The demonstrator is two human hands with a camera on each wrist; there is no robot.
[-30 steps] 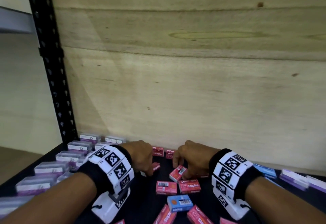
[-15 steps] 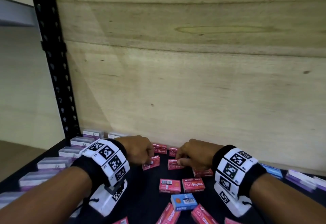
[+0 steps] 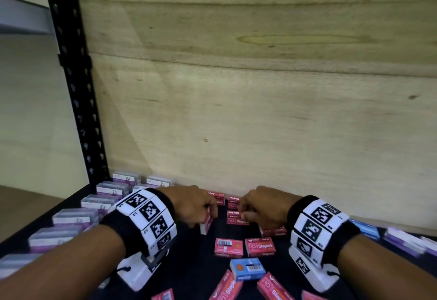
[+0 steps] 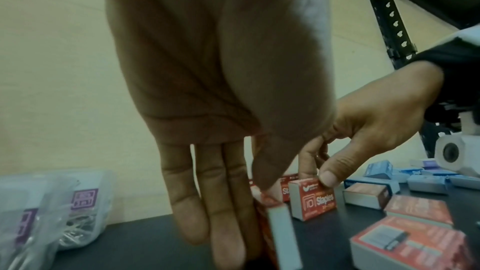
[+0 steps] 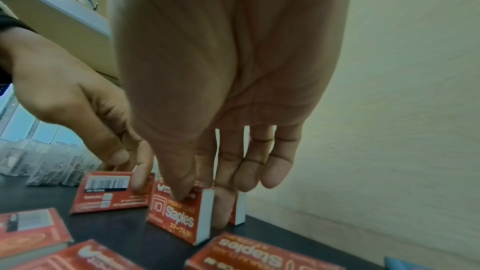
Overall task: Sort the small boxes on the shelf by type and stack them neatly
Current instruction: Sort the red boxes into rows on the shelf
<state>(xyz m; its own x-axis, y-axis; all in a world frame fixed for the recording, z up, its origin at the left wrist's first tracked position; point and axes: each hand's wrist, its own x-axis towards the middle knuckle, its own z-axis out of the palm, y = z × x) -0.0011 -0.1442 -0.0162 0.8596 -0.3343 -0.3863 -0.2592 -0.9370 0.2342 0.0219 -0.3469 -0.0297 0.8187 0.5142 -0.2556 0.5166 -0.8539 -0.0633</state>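
Observation:
Small red staples boxes lie on the dark shelf [image 3: 189, 266]. My left hand [image 3: 208, 214] pinches one red box [image 3: 206, 225] between thumb and fingers, tilted on its edge; the left wrist view shows that box's grey end [image 4: 281, 233]. My right hand [image 3: 243, 214] pinches another red staples box [image 3: 236, 218] that stands on its long edge on the shelf, thumb on the printed face [image 5: 176, 213], fingers behind. Two more red boxes [image 3: 218, 196] stand behind it against the plywood back wall.
Loose red boxes [image 3: 260, 246] and one blue box [image 3: 248, 269] lie nearer me. Clear boxes with purple labels [image 3: 111, 188] line the left side by the black upright [image 3: 78, 101]. Blue boxes [image 3: 365, 228] and purple ones lie at the right.
My right hand has tipped its red box from a slant onto its edge, closer to the back row. The left hand still holds its box and has shifted only a little.

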